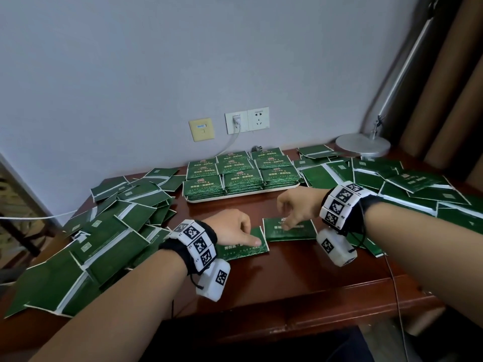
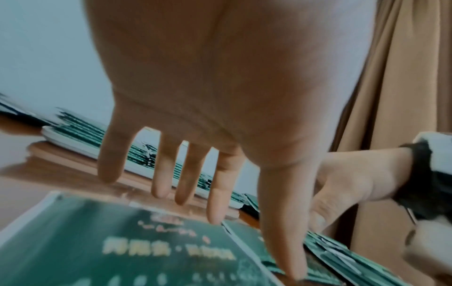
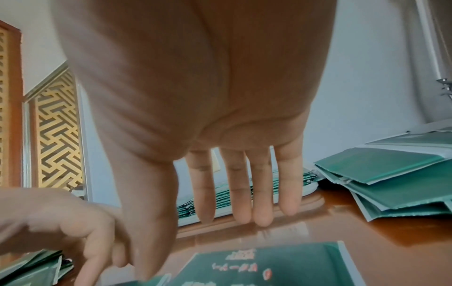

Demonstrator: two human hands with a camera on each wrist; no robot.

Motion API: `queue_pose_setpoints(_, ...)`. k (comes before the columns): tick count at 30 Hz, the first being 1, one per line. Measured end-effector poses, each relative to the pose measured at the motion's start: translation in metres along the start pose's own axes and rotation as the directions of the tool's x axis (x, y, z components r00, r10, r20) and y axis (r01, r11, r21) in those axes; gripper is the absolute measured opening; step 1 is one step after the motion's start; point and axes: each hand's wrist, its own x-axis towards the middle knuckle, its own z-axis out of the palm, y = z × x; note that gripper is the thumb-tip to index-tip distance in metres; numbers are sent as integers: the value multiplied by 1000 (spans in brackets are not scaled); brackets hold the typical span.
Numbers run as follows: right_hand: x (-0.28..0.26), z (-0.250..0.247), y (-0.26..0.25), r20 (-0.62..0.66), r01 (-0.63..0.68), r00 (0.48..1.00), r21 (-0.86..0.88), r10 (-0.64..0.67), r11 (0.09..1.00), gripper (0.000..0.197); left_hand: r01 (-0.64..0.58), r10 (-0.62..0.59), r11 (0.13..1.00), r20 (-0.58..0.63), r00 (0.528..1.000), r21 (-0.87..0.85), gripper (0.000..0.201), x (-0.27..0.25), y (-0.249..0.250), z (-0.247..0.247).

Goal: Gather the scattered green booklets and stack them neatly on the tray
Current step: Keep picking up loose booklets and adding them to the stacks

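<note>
Two green booklets lie side by side on the brown table in front of me. My left hand (image 1: 244, 229) hovers over the left booklet (image 1: 243, 251), fingers straight and spread, with the thumb (image 2: 288, 251) pressing its right edge. My right hand (image 1: 288, 214) hangs over the right booklet (image 1: 294, 232), its fingertips touching the cover; in the right wrist view the fingers are straight and the thumb (image 3: 149, 251) points down at a booklet corner. Behind them, the white tray (image 1: 200, 200) holds several neat stacks of green booklets (image 1: 240, 176).
Loose green booklets are heaped on the left (image 1: 109, 231) and on the right (image 1: 418, 184) of the table. A round lamp base (image 1: 363, 146) stands at the back right. Wall sockets (image 1: 247, 121) with a cable sit behind the tray. The table's front edge (image 1: 313, 317) is near me.
</note>
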Motion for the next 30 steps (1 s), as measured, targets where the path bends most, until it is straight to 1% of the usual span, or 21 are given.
queue_pose_setpoints(1, -2, -1, 0, 1, 3, 1000, -2, -3, 1000, 41, 8, -8, 1000, -10, 1000, 19, 44, 0, -1, 3)
queue_pose_setpoints(3, -4, 0, 0, 17, -5, 1000, -29, 5, 1000, 46, 32, -33, 998, 13, 999, 54, 49, -3, -1, 8)
queue_pose_setpoints(5, -4, 4, -1, 49, -17, 999, -84, 21, 996, 52, 50, -53, 996, 41, 998, 73, 55, -6, 1, 12)
queue_pose_setpoints(6, -3, 7, -1, 65, -21, 997, -112, 29, 994, 53, 51, -54, 995, 37, 998, 80, 56, -7, 1, 13)
queue_pose_setpoints(10, 0, 17, -4, 108, -19, 993, -181, 39, 983, 56, 67, -66, 995, -11, 998, 79, 53, -9, -2, 18)
queue_pose_setpoints(14, 1, 23, -8, 95, -8, 995, -229, 31, 973, 54, 87, -85, 994, -33, 996, 58, 46, -12, -2, 21)
queue_pose_setpoints(17, 0, 24, -9, 82, 5, 997, -238, 15, 971, 54, 92, -89, 994, -45, 995, 58, 43, -16, 0, 21)
queue_pose_setpoints(21, -1, 27, -9, 50, -2, 999, -227, 13, 974, 56, 106, -106, 994, -31, 994, 24, 42, -17, -3, 20)
queue_pose_setpoints(26, 0, 28, -11, 31, -12, 999, -199, 19, 980, 54, 104, -105, 994, -76, 992, -9, 41, -15, -12, 10)
queue_pose_setpoints(30, 4, 25, -12, 10, 17, 1000, -168, -15, 986, 64, 104, -105, 994, -123, 987, -17, 40, -11, -16, -4)
